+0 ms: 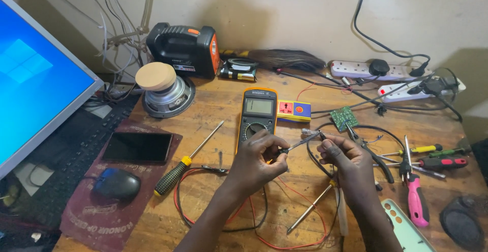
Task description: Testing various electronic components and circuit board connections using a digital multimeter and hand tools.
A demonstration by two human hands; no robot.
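1. Left hand (256,155) pinched a slim probe (297,143), tip aimed right, just in front of the yellow multimeter (256,114).
2. Right hand (345,158) was clenched on a thin black cable (312,155) at its end, meeting the probe tip right of the multimeter. Exact contact point too small to tell.
3. Red and black leads (254,216) looped on the wooden bench (213,104) in front of the multimeter, under both wrists.
4. Yellow-handled screwdriver (185,163) lay left of the multimeter; phone (137,146) and mouse (117,183) further left on a maroon mat (96,216).
5. Small green circuit board (343,117) sat right of the multimeter, with pliers (373,155) and a pink-handled tool (417,201) beyond it.
6. Speaker driver (165,92) and black-orange power unit (185,48) stood behind-left of the multimeter.
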